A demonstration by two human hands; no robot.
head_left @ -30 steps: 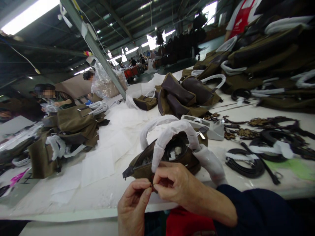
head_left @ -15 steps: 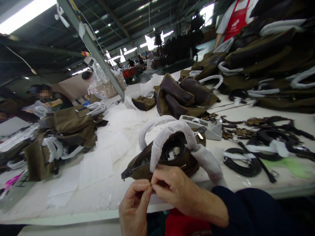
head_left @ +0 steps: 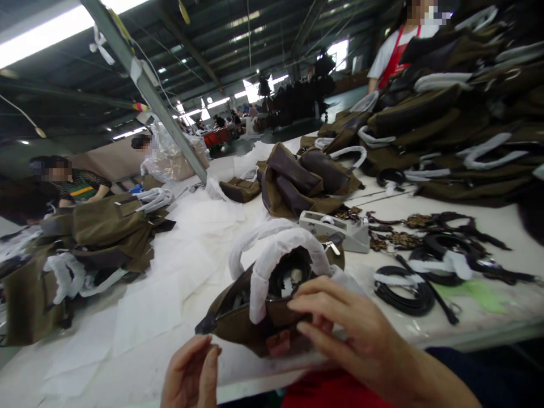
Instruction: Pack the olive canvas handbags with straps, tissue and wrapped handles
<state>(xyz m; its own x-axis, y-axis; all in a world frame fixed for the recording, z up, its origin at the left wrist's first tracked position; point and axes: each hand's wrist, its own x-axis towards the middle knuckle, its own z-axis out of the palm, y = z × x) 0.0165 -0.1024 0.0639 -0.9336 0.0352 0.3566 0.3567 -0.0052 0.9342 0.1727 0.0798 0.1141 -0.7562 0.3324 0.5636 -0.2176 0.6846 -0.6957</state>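
Observation:
In front of me on the table stands an olive-brown handbag (head_left: 242, 320), its zipped top gaping. White wrapping covers its two arched handles (head_left: 272, 255). A coiled black strap (head_left: 304, 263) and something white show inside. On its near side is a small reddish-brown patch (head_left: 278, 343). My right hand (head_left: 352, 331) is at the bag's right front, fingertips by the zip edge, thumb and fingers apart. My left hand (head_left: 191, 371) is in front of the bag's left end, fingers bent, with a small gap between thumb and forefinger and nothing visible held.
White paper sheets (head_left: 178, 249) spread leftward. Brown bags are piled left (head_left: 106, 226) and right (head_left: 446, 124). Behind the handbag stand a grey tape dispenser (head_left: 357, 235) and more bags (head_left: 293, 175). Coiled black straps (head_left: 403, 292) lie right. Co-workers are beyond the table.
My hands were together, fingertips pinched at the bag's front; now they are apart. The right moved to the bag's right front, the left to its left. The view has shifted slightly.

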